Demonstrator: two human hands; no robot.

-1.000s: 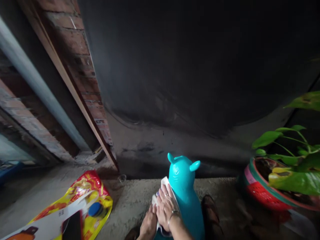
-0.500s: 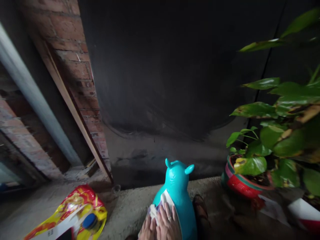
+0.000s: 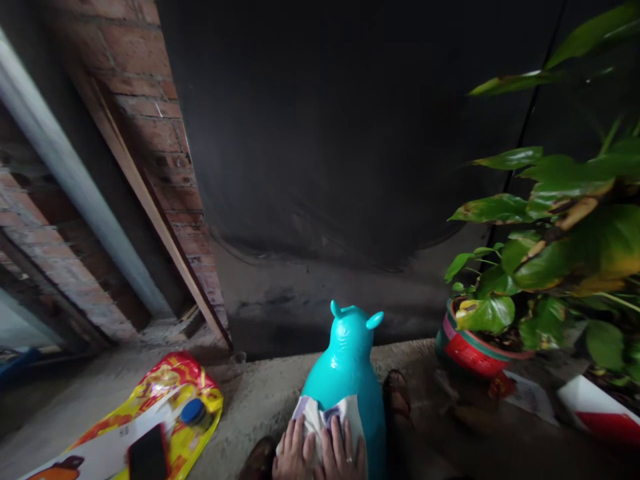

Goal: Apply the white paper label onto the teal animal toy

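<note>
A turquoise inflatable animal toy (image 3: pixel 350 373) with two small ears stands in front of me at bottom centre, its head toward the black panel. Over its back lies a white and purple cloth (image 3: pixel 315 418). My left hand (image 3: pixel 294 453) rests palm down on the cloth's left part, fingers stretched out. Beside it, my right hand (image 3: pixel 341 452) presses flat on the cloth, fingers extended, a ring on one of them. The bottom edge of the view cuts off both wrists and the toy's lower end.
On the left, a red and yellow plastic bag (image 3: pixel 175 380) carries a phone (image 3: pixel 149 455), a blue-capped bottle (image 3: pixel 194 413) and a printed sheet. To the right stands a potted plant (image 3: pixel 470 347). Shoes flank the toy. A black panel (image 3: pixel 325 167) rises ahead beside brick.
My hands and the cloth have slid back along the toy toward me, baring more turquoise behind its head. The view has shifted slightly.
</note>
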